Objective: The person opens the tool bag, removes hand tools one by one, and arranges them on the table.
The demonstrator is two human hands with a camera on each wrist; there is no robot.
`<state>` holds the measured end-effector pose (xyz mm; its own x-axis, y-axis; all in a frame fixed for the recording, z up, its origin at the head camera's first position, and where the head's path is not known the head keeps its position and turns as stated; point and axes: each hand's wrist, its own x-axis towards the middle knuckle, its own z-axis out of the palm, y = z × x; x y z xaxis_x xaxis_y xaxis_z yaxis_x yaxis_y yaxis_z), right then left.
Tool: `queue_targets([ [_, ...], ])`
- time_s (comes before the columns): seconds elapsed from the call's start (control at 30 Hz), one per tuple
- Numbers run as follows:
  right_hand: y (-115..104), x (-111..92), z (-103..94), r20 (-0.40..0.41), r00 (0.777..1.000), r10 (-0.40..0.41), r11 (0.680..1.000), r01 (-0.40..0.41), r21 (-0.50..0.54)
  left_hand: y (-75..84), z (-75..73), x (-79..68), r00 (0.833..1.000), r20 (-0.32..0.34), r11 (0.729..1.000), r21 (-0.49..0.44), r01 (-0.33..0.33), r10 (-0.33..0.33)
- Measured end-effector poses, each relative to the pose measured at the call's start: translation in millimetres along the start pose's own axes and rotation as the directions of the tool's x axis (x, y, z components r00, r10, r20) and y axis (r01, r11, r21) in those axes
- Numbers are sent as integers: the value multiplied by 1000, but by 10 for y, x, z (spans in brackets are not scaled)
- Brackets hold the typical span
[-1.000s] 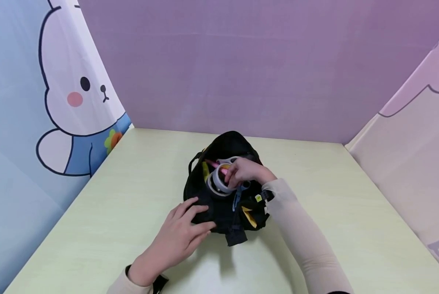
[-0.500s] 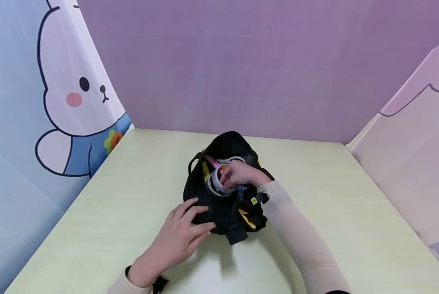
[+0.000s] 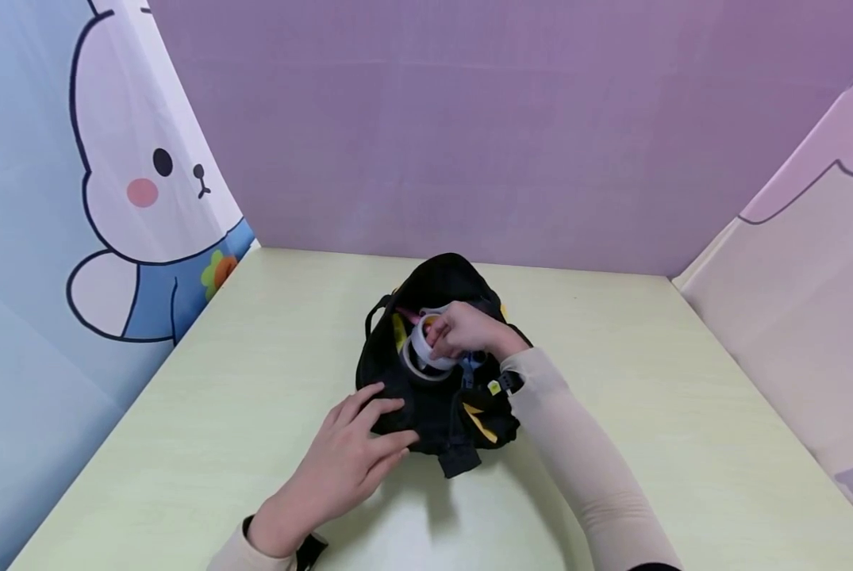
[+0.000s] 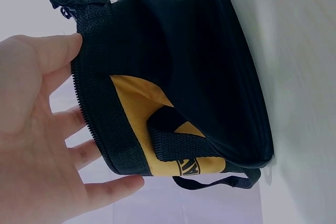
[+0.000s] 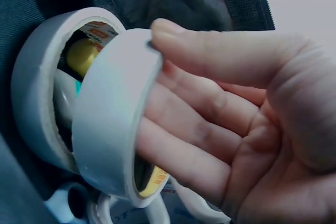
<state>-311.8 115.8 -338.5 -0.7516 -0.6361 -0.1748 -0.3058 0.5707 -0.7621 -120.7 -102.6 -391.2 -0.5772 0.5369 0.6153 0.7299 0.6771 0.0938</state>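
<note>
A small black backpack [image 3: 436, 420] with yellow panels sits unzipped on the table. My right hand [image 3: 465, 329] reaches into its opening and grips a white roll of tape [image 5: 110, 114], fingers through the ring and thumb on the outside. A second white tape roll [image 5: 34, 82] lies against it in the bag, with a yellow round thing [image 5: 81, 56] showing through its ring. My left hand [image 3: 347, 448] rests on the bag's near left rim with fingers spread; in the left wrist view some fingertips go behind the zipper edge [image 4: 86, 108].
Inside the bag are a yellow item [image 3: 399, 329], a pink item [image 3: 408, 315] and a blue looped handle [image 3: 476, 359]. A strap end [image 3: 459, 460] hangs over the front. The pale table [image 3: 255, 381] meets a purple backdrop [image 3: 469, 143] behind.
My right hand has shifted slightly left, and the tape roll it grips has moved up a little from the other roll. The bag's right side moved slightly. My left hand stays put.
</note>
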Motion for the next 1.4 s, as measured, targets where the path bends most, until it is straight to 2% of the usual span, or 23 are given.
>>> queue_targets([
  [0.27,-129,-59,-100,-107,994,-10,1000,10,3,-12,-22,-9,1000,-1,1000,2,-2,2],
  [0.7,-291,-153,-286,-166,986,-1,998,10,58,-16,-67,-5,999,21,998,62,-27,26],
  [1.0,-364,-239,-370,-201,979,-34,998,44,44,-35,-92,-24,999,24,998,64,-31,29],
  [1.4,-557,-495,-553,-269,960,-81,982,123,143,-49,-120,-51,999,19,998,64,-26,25],
])
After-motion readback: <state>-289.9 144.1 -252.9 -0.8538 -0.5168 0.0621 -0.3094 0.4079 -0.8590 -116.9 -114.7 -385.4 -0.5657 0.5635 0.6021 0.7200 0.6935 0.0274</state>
